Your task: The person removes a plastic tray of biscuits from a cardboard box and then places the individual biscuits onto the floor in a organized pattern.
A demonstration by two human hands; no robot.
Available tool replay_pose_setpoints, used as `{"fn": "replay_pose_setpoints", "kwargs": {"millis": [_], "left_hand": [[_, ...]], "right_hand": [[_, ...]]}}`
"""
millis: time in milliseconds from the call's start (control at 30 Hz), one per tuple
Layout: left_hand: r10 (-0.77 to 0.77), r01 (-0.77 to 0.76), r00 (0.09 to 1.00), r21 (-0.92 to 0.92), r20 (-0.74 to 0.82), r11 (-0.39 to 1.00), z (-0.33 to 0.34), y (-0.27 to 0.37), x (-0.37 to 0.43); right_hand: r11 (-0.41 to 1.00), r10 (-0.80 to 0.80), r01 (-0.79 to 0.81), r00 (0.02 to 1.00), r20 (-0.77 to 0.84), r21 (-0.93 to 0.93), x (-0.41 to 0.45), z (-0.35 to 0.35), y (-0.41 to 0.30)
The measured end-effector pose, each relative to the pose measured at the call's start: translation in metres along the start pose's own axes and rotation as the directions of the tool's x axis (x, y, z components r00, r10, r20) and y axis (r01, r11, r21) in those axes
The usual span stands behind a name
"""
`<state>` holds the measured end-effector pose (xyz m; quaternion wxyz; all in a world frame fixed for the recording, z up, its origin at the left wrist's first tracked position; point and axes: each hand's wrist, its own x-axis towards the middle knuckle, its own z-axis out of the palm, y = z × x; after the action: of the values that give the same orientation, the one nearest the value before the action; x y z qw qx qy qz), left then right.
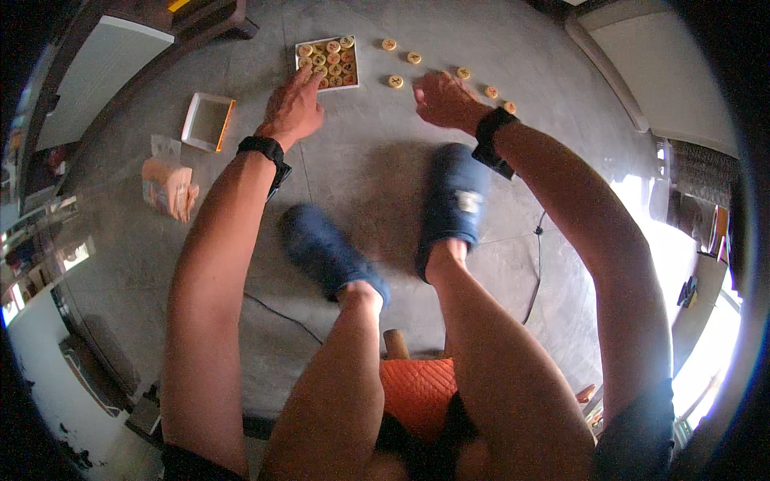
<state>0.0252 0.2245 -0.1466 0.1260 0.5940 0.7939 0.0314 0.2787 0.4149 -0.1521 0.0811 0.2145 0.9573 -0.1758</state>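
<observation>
My left hand [295, 105] reaches over the near left corner of a square white box [357, 63]. Its fingers are spread, with the tips at the round xiangqi pieces [334, 58] packed in rows inside. My right hand [448, 101] is low over the floor to the right, fingers curled; whether a piece is in them is hidden. Loose pieces lie around it: one piece [395, 81] to its left, another piece [414, 58] beyond it, and one [462, 73] close by its knuckles. Further pieces, including one piece [491, 92], lie beside the right wrist.
A shallow box lid [207, 122] and a clear plastic bag [168, 187] with pale contents lie left on the grey floor [361, 174]. My blue slippers [454, 192] are between my arms. A black cable [537, 264] runs at right. Below me is an orange-covered seat [418, 385].
</observation>
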Motion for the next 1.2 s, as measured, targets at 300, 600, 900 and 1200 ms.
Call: {"fn": "replay_pose_setpoints", "kwargs": {"millis": [300,600,900,1200], "left_hand": [[-0.066,0.067,0.997,-0.018,0.048,0.998,-0.024,-0.004,0.001],[-0.063,0.065,0.998,-0.036,0.030,0.997,-0.015,-0.044,0.031],[-0.010,0.010,1.000,-0.003,-0.003,1.000,0.003,-0.051,0.066],[0.133,-0.161,0.954,0.084,0.267,0.983,-0.024,-0.027,0.075]], "right_hand": [[0.889,-0.062,0.069,0.998,0.031,-0.452,0.088,-0.027,-0.003],[0.954,0.300,-0.300,0.954,-0.011,-0.004,0.099,-0.022,0.002],[0.953,0.262,-0.262,0.965,0.025,0.153,0.107,0.004,-0.015],[0.997,-0.033,0.019,0.976,0.215,0.069,0.121,-0.041,-0.055]]}}
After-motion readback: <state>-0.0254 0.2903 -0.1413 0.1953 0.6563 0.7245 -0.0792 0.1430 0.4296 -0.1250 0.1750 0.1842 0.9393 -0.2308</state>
